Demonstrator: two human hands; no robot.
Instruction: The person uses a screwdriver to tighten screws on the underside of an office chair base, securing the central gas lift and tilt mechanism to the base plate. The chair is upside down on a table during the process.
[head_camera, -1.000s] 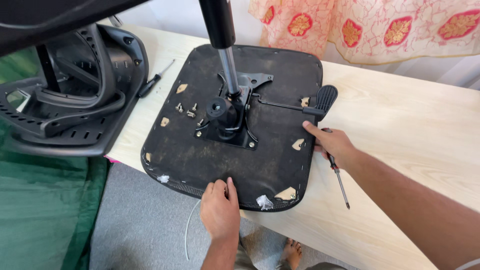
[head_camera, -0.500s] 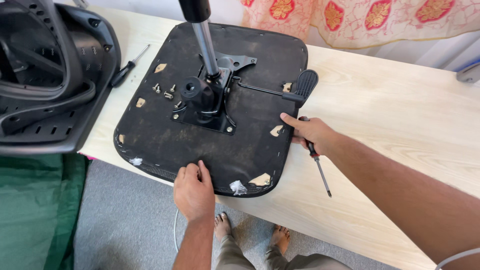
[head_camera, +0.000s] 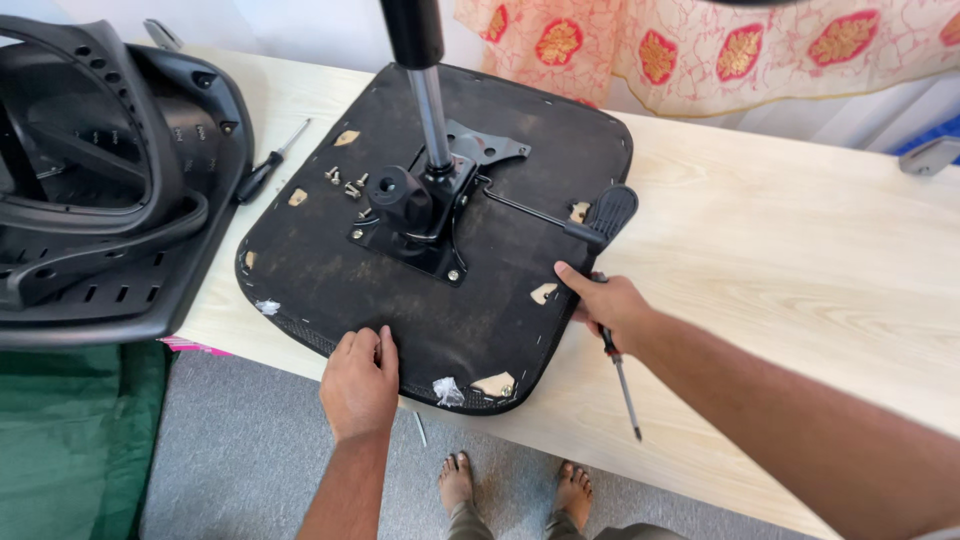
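Our left hand (head_camera: 358, 385) lies flat and open on the near edge of the upturned chair seat (head_camera: 330, 270); our right hand (head_camera: 607, 305) grips a screwdriver (head_camera: 624, 392) against its right edge. Since a moment ago the seat has shifted rightward on the table (head_camera: 800, 270), squaring up. We count two screwdrivers, the other (head_camera: 262, 172) beside the chair back (head_camera: 100, 180), and several loose screws (head_camera: 345, 182).

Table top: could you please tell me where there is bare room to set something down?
The widest free patch of the table lies right of the seat base, above the right hand and its screwdriver. A narrow strip runs along the near edge, right of the left hand. The left end is crowded by the chair back and a second screwdriver.
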